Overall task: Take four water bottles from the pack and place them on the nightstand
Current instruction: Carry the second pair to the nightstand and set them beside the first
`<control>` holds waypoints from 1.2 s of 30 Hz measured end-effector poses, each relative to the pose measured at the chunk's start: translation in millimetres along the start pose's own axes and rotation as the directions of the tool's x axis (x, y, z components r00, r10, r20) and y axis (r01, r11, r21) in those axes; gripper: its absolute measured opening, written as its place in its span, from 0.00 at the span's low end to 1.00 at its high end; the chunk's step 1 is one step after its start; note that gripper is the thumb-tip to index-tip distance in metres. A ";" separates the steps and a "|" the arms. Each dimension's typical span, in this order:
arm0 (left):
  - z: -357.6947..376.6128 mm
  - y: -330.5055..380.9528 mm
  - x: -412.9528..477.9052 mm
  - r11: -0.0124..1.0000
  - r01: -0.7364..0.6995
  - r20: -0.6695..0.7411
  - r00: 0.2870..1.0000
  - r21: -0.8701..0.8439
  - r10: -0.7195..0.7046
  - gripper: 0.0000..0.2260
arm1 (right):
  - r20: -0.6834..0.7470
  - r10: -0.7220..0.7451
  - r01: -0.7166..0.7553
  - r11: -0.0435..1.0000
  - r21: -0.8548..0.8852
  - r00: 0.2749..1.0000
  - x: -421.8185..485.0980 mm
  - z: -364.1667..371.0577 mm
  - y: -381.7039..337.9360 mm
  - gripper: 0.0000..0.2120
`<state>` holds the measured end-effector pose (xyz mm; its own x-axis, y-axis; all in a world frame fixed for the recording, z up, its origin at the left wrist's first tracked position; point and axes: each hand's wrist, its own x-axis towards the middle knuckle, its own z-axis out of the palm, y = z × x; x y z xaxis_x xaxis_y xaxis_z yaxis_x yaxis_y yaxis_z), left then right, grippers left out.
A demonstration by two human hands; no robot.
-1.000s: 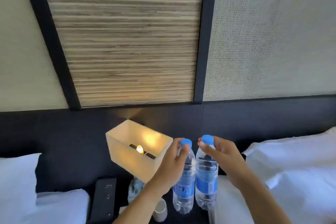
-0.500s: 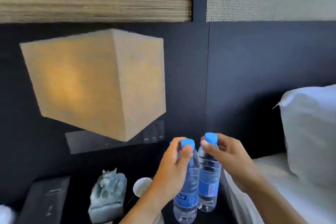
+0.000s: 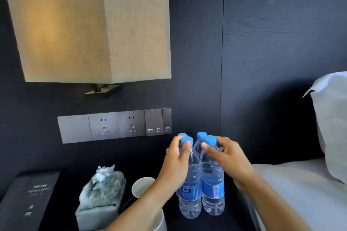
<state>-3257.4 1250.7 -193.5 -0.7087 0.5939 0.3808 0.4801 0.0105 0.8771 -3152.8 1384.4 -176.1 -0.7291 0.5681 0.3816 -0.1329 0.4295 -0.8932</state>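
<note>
Two clear water bottles with blue caps and blue labels stand upright side by side on the dark nightstand [image 3: 233, 220]. My left hand [image 3: 175, 167] grips the neck of the front left bottle [image 3: 189, 199]. My right hand [image 3: 228, 158] grips the neck of the front right bottle [image 3: 213, 193]. Right behind them are two more blue caps, the rear left cap [image 3: 182, 134] and the rear right cap [image 3: 201, 135]; the bodies of those bottles are mostly hidden. The pack is not in view.
A lit cube lamp [image 3: 90, 24] hangs over the nightstand's left half. A socket and switch panel [image 3: 112, 125] is on the dark wall. A tissue box [image 3: 101, 199], two white cups [image 3: 142, 186], and a black device [image 3: 28, 200] stand left of the bottles. The bed [image 3: 300, 193] and a pillow [image 3: 332, 124] are on the right.
The view has dropped and come closer to the nightstand. Both hands have lowered their bottles onto it, in front of two other bottles that now show behind. Both hands keep their grip.
</note>
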 end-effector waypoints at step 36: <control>4.4 -25.0 1.4 0.985 -0.067 -0.065 0.995 0.157 0.078 0.17 | -0.016 -0.137 0.122 0.930 -0.348 0.990 1.2 -12.2 44.8 0.21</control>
<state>-3268.1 1254.8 -216.2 -0.7012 0.5396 0.4660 0.6015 0.0968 0.7930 -3151.4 1412.9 -212.8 -0.6931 0.5155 0.5038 0.0206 0.7128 -0.7011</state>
